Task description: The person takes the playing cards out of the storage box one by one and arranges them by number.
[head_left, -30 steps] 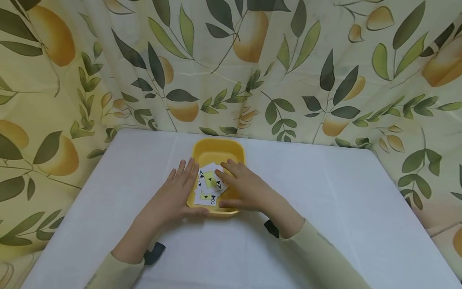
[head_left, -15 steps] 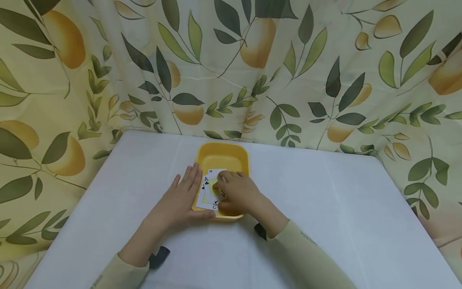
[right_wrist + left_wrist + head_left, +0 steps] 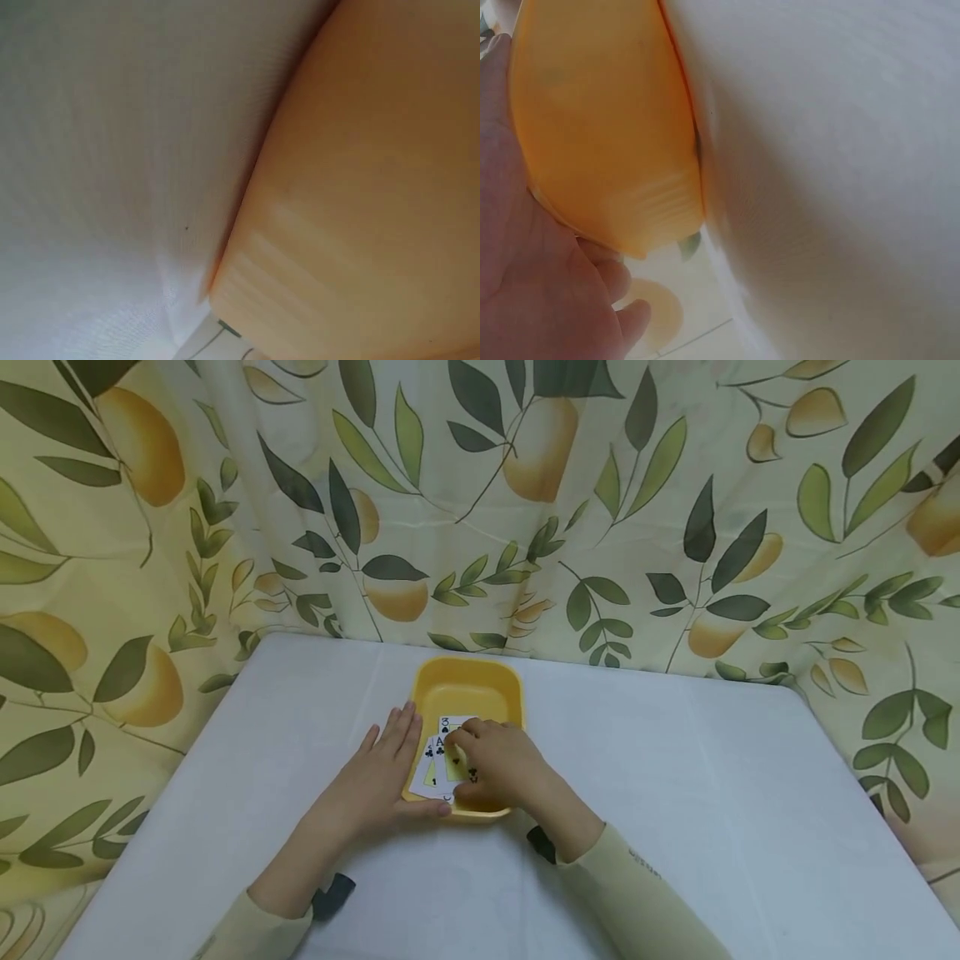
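A yellow plastic tray (image 3: 467,679) stands near the middle of the table, with several overlapping playing cards (image 3: 429,777) face up in it. An ace and a 3 show among them. My left hand (image 3: 371,781) lies along the tray's left side, its fingers straight and its thumb across the near left corner. In the left wrist view that hand (image 3: 540,255) rests against the tray's outer wall (image 3: 607,127). Inside the tray my right hand (image 3: 504,766) curls its fingers and thumb over the far and near edges of the top card, hiding its right part.
A white cloth covers the table (image 3: 637,760). Behind it hangs a curtain (image 3: 600,527) printed with fruit and leaves. The tray's side wall (image 3: 360,187) fills much of the right wrist view, beside the white cloth.
My right hand has come down from above the tray and curled onto the cards. The cards have shifted, and a 3 now shows. My left hand stays at the tray's side.
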Demonstrator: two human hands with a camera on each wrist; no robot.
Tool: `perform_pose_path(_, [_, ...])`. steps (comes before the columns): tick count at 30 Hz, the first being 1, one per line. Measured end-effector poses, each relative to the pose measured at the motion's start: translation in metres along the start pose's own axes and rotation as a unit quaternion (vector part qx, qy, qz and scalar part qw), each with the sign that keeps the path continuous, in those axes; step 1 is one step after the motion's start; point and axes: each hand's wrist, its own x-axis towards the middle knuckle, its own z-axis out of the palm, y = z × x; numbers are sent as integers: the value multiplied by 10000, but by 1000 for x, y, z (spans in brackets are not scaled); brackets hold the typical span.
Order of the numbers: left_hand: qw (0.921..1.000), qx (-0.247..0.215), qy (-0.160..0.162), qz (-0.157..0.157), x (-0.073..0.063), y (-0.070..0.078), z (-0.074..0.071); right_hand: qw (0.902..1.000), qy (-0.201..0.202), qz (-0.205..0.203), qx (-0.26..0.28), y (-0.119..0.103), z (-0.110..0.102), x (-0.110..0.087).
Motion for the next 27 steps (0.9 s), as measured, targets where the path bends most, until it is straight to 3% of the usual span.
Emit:
perform_pose_path(10, [9999,54,64,89,-1,0,2,9962,618,110,596,3,-5,-8])
perform_pose_path(17, [9999,53,102,69,-1,2,1,9875,1209,440,915,15,-27,-26])
perform_pose_path(27, [9998,81,185,75,-3,5,1,9792,1363,563,1390,47,-49,-45])
